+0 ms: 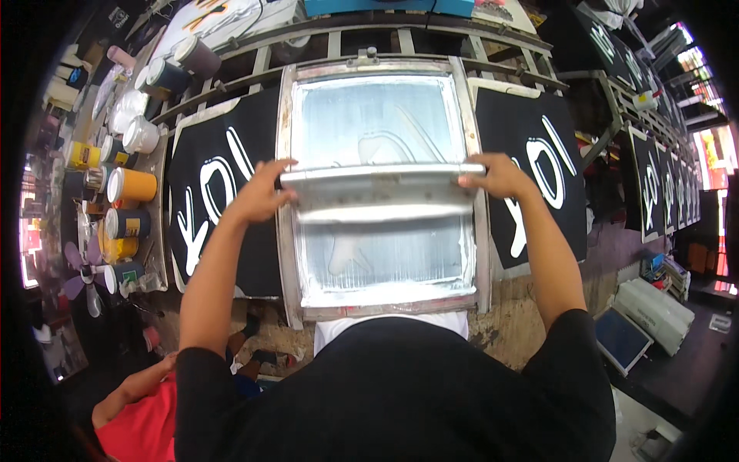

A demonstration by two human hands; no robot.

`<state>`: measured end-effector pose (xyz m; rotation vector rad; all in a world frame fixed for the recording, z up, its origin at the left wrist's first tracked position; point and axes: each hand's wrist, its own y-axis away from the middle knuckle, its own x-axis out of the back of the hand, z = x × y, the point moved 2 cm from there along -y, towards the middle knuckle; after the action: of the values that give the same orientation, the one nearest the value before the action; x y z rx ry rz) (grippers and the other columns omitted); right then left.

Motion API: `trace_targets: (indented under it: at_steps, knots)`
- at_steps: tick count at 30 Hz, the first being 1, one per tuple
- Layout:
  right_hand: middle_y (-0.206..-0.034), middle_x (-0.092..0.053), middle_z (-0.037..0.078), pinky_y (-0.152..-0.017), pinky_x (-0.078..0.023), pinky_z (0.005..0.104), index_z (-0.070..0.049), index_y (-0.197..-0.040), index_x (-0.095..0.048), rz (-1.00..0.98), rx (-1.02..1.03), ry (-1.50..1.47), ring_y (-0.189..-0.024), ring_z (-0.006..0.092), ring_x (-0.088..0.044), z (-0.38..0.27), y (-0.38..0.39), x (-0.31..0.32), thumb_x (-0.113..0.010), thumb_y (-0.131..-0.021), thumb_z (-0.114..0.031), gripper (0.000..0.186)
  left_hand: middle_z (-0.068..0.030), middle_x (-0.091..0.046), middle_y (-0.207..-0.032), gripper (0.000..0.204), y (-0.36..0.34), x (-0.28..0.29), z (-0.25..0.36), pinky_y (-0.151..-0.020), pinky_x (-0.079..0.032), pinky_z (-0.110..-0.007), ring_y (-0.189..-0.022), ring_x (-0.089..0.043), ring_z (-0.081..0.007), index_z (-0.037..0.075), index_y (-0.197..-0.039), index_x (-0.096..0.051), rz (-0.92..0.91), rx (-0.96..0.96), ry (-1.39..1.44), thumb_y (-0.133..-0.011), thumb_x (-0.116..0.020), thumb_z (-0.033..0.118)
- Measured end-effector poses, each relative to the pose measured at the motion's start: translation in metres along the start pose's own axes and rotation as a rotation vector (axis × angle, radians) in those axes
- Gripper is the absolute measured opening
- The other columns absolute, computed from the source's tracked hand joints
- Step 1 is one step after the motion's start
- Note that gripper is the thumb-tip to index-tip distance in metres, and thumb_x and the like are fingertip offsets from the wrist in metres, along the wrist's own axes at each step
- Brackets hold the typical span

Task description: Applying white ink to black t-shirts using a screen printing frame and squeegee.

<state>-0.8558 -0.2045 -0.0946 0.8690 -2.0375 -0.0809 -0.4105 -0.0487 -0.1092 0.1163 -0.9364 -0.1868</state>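
A wide squeegee (381, 192) with a pale metallic body lies across a wood-coloured screen-printing frame (288, 254). My left hand (262, 192) grips its left end, the fingers on the top edge and the thumb lower down. At the opposite end my right hand (500, 177) holds it in the same way. White ink coats the mesh (369, 108) above the squeegee, and a streaky white layer shows below it. Faint letter shapes appear through the mesh. The squeegee's lower edge is blurred, with white ink along it.
Black printed panels, one on the left (212, 135) and one on the right (493, 123), flank the frame. Ink tubs (131, 185) crowd the left side, near a small fan (86, 269). A person in a red shirt (146, 420) is at lower left. Metal rails (335, 45) run behind.
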Motion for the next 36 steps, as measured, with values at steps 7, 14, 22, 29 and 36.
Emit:
trace_targets:
  at_steps: [7, 14, 22, 29, 36]
  knots:
    - [-0.118, -0.065, 0.006, -0.102, -0.033, 0.0518, -0.018, -0.122, -0.064, 0.441, 0.14, 0.431, -0.116, 0.0267, -0.056, -0.008, -0.146, 0.06, -0.076, -0.074, -0.052, 0.06, -0.0104, -0.058, -0.115, 0.04, -0.159, 0.051, -0.033, -0.093, -0.042, -0.048, -0.111, -0.05, -0.0354, 0.011, -0.116, -0.061, 0.335, -0.01, -0.369, -0.076, -0.07, 0.013]
    - [-0.116, -0.067, 0.011, -0.105, -0.038, 0.0484, -0.021, -0.125, -0.06, 0.302, 0.091, 0.663, -0.113, 0.0295, -0.06, -0.004, -0.214, 0.05, -0.07, -0.069, -0.015, 0.057, -0.01, -0.063, -0.122, 0.051, -0.21, 0.039, -0.029, -0.104, -0.027, -0.066, -0.118, -0.055, -0.0328, 0.017, -0.126, -0.057, 0.073, 0.26, -0.513, -0.077, -0.062, 0.005]
    - [-0.101, -0.07, 0.015, -0.086, -0.053, 0.0446, -0.02, -0.114, -0.067, 0.23, -0.031, 0.578, -0.097, 0.033, -0.067, -0.011, -0.165, 0.022, -0.064, -0.071, -0.013, 0.043, -0.0139, -0.07, -0.105, 0.043, -0.165, 0.024, -0.025, -0.088, -0.05, -0.044, -0.1, -0.066, -0.0333, 0.02, -0.115, -0.068, 0.068, 0.251, -0.434, -0.074, -0.062, 0.01]
    - [-0.094, -0.07, 0.009, -0.076, -0.05, 0.0439, -0.012, -0.102, -0.067, 0.291, 0.185, 0.481, -0.088, 0.0292, -0.066, 0.018, 0.028, -0.089, -0.072, -0.059, -0.005, 0.044, -0.0104, -0.069, -0.1, 0.038, 0.036, -0.075, 0.022, -0.1, -0.036, -0.051, -0.099, -0.064, -0.0284, 0.011, -0.108, -0.068, 0.13, 0.127, -0.396, -0.072, -0.061, 0.002]
    - [-0.093, -0.062, 0.004, -0.084, -0.041, 0.0404, -0.015, -0.098, -0.063, 0.282, 0.129, 0.361, -0.092, 0.0268, -0.06, -0.017, 0.2, -0.16, -0.064, -0.062, -0.001, 0.039, -0.0057, -0.066, -0.099, 0.041, 0.204, -0.125, 0.084, -0.097, -0.035, -0.048, -0.097, -0.059, -0.0248, 0.01, -0.108, -0.062, 0.212, 0.125, -0.355, -0.068, -0.063, 0.001]
